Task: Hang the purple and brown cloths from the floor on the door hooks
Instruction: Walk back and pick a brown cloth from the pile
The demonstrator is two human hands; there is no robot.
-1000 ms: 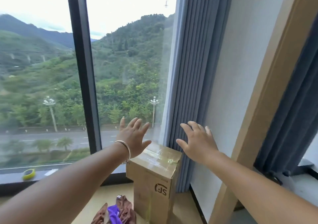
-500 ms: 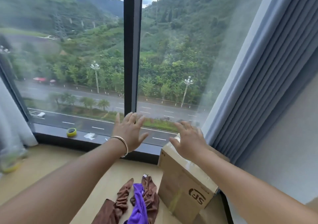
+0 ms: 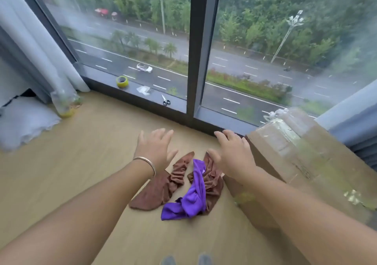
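Observation:
A crumpled purple cloth (image 3: 191, 197) lies on the wooden floor, draped over a brown cloth (image 3: 213, 185). Another brown piece (image 3: 161, 187) lies just left of it. My left hand (image 3: 155, 149), with a bracelet at the wrist, hovers above the floor beyond the left brown piece, fingers spread and holding nothing. My right hand (image 3: 233, 152) hovers over the far end of the right brown cloth, fingers spread and empty. No door or hooks are in view.
A taped cardboard box (image 3: 306, 152) stands right of the cloths. A big window (image 3: 202, 40) fills the far side; on its sill lie a yellow tape roll (image 3: 122, 81) and scissors (image 3: 166, 101). A pillow (image 3: 22, 120) and curtains (image 3: 36, 46) are at the left.
The view has tilted down from the window to the floor. Both hands have come down toward the cloths, which now show in full.

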